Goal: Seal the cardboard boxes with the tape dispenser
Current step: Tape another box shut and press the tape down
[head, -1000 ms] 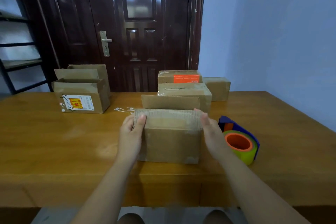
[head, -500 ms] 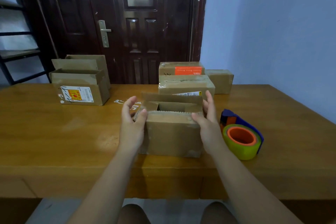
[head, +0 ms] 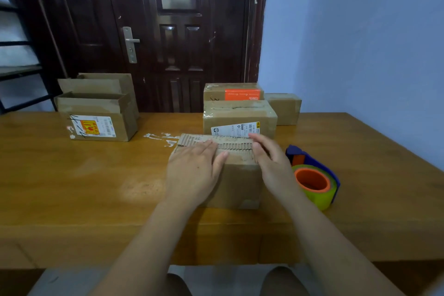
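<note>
Your left hand (head: pixel 194 168) lies flat on the box (head: pixel 237 185), fingers straight, pressing its top down. Your right hand (head: pixel 271 163) is spread at its right edge. The box runs 9 to 3 o'clock. The tape dispenser (head: pixel 314 181) sits on the table (head: pixel 72 187) at 3 o'clock, nearest your right hand.

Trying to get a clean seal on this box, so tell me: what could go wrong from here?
1. Both hands press the flaps down: the left hand lies flat on the front box, the right hand at its right edge. Lifting the right one for the tape dispenser may let a flap spring up.
2. The box top shows torn, ribbed corrugation, so tape may grip poorly there.
</note>
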